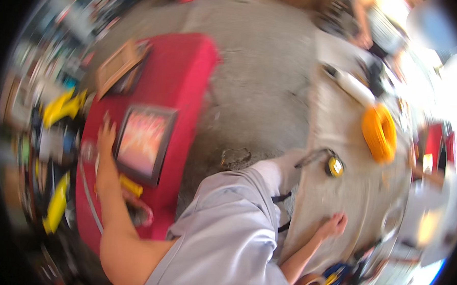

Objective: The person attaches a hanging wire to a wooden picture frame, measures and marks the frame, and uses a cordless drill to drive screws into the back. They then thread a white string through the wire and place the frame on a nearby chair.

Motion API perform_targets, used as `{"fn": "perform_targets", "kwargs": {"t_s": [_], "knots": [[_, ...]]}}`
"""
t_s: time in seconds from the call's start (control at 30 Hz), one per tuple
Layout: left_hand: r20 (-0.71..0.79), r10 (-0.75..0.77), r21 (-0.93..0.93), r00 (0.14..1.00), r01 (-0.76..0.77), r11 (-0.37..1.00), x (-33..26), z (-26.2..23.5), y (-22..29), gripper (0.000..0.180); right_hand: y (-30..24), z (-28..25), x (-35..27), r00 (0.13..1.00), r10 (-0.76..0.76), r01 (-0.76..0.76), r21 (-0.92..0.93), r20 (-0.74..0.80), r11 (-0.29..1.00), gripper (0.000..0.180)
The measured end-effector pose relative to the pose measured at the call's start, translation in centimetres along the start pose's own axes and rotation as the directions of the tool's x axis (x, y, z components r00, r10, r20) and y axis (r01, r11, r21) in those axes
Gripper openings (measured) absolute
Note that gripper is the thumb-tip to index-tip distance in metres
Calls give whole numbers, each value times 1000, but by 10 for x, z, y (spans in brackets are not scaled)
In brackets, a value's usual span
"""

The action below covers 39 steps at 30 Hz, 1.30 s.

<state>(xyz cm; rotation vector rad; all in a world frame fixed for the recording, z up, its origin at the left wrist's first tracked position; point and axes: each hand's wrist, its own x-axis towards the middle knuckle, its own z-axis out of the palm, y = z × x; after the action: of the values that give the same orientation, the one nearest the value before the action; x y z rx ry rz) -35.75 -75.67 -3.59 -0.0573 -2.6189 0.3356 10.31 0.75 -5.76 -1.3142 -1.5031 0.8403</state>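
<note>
Far on the left is a messy heap of tools point(55, 150), some of them yellow, too blurry to name. Next comes a big red box point(180, 74) that stands on the gray floor point(262, 67). A wooden frame point(121, 62) lies on its far end, and a dark tray with a pink and orange picture point(143, 141) lies nearer. The left hand point(105, 137) rests on the red top, just beside the left edge of that tray. Its fingers are spread open and flat and they grip nothing. A small yellow thing point(130, 185) lies near the left arm, below the tray. To lift the tray well, I think the hand should slide its fingers under the edge and keep the tray level, because the red top looks crowded there. In the middle you see the person's pale shirt. To the right is a long gray table point(336, 127). A yellow tape measure point(334, 167) sits on it, and farther along is an orange coil of cord point(379, 133) and a white tube point(353, 84). The right hand point(334, 226) presses on the near part of the table, open and holding nothing, well apart from the left hand. It looks like it props the body up, so it should stay flat and steady. More tools point(335, 277) lie near the right arm, too blurred to tell.
</note>
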Motion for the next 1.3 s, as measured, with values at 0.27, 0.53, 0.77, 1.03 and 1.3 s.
{"fn": "perform_targets", "kwargs": {"t_s": [0.27, 0.53, 0.77, 1.03, 1.3], "knots": [[92, -218, -386, 971, 237, 892, 105, 24, 83, 53, -10, -7, 0, 986, 127, -121, 61, -111, 991, 13], [160, -339, -518, 927, 371, 771, 116, 40, 73, 55, -17, -1, 2, 990, 114, -112, 23, -82, 993, 16], [198, -414, -777, 889, 400, 486, 74, 32, 24, 57, -24, 21, 6, 999, 45, -39, -179, 29, 983, 16], [634, -648, -583, 423, 812, -41, 186, -1, 131, 77, -2, -11, -5, 999, 23, -29, -109, -47, 994, 17], [746, -294, -653, 598, 568, -501, 169, 110, 55, 69, -17, 5, 4, 996, -1, -16, -197, -85, 980, 16]]}}
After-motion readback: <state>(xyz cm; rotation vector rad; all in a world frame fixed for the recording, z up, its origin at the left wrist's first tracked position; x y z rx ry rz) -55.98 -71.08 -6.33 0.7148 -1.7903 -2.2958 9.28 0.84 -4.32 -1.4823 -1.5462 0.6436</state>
